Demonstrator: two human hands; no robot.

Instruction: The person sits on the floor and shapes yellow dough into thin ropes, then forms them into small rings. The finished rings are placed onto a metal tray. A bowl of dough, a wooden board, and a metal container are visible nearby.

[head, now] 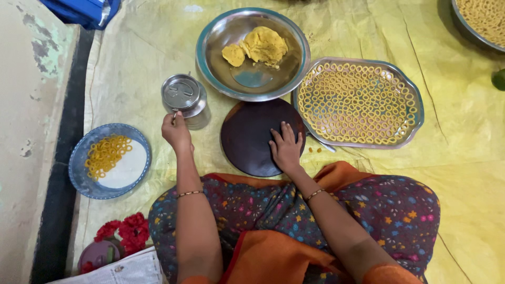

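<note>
Floor: yellow sheet spread out flat, with a person sitting on it, knees wide under a dark flowery dress.
Left arm: it reaches straight forward from the lap, a thin bangle on the wrist.
Left hand: curled up tight, pinching something small and thin that touches the side of the can. I cannot tell what that small thing is.
Can: a small shiny metal can with its lid on, standing just in front of the left hand.
Right arm: it slants in toward the middle, also with a bangle on the wrist.
Right hand: flat and open, fingers spread a little, palm down on the board.
Board: round, dark brown wood, lying flat just in front of the knees.
Bowl: big metal bowl behind the board, with lumps of yellow dough inside.
Tray: metal tray to the right of the board, packed with rows of little dough rings.
Blue plate: far to the left, holding a small pile of rings.
Red flowers: by the left knee.
</note>
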